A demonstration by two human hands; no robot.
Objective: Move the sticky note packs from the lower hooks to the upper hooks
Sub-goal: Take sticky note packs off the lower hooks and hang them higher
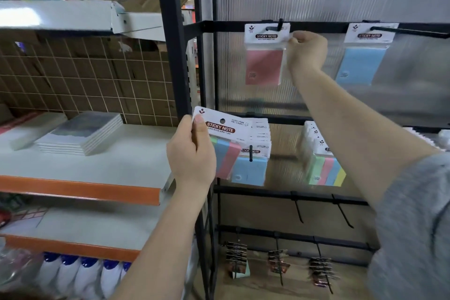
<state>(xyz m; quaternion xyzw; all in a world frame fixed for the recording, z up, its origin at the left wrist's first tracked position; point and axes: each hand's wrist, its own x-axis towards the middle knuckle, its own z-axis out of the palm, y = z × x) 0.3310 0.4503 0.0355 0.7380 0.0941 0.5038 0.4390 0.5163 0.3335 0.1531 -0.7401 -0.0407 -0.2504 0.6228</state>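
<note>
A pink sticky note pack (264, 61) hangs on the upper left hook (276, 27). My right hand (306, 50) pinches that pack's right edge near its header card. A blue pack (362, 61) hangs on the upper right hook (409, 31). My left hand (192, 153) grips a multicolour striped pack (225, 139) by its left side, off any hook, in front of the lower row. Behind it several blue packs (253, 168) stay on the lower left hook (250, 153). Several striped packs (323, 161) hang on the lower right hook, blurred.
A black rack post (175, 56) stands just left of the hooks. White shelves with orange edges (80, 190) hold a stack of notebooks (82, 134). Bare black hooks (298, 209) and small dark hanging packets (277, 263) sit further down the rack.
</note>
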